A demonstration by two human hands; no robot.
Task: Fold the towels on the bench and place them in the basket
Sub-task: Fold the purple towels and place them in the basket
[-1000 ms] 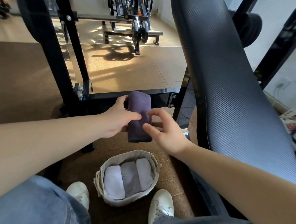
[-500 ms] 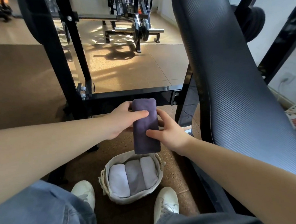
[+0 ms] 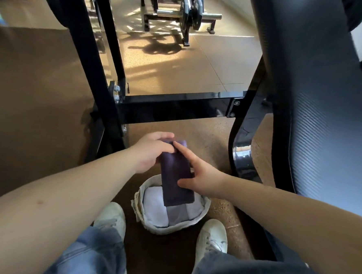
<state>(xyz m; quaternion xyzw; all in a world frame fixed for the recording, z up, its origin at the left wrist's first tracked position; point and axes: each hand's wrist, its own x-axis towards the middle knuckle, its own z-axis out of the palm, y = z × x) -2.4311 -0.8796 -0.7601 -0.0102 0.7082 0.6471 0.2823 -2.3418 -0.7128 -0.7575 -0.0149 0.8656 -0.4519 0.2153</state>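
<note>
Two hands grip one folded dark purple towel (image 3: pixel 176 176) above a round basket (image 3: pixel 203 214) on the floor: the left hand (image 3: pixel 151 154) pinches its top end, the right hand (image 3: pixel 201 176) clasps its side. Pale folded towels (image 3: pixel 155 207) fill the basket, set between white sneakers (image 3: pixel 212 238), with a padded desk (image 3: pixel 317 103) rising to the right.

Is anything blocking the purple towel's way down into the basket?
Nothing visible. Both hands, left and right, hold the purple towel directly over the basket; folded towels already lie inside.
</note>
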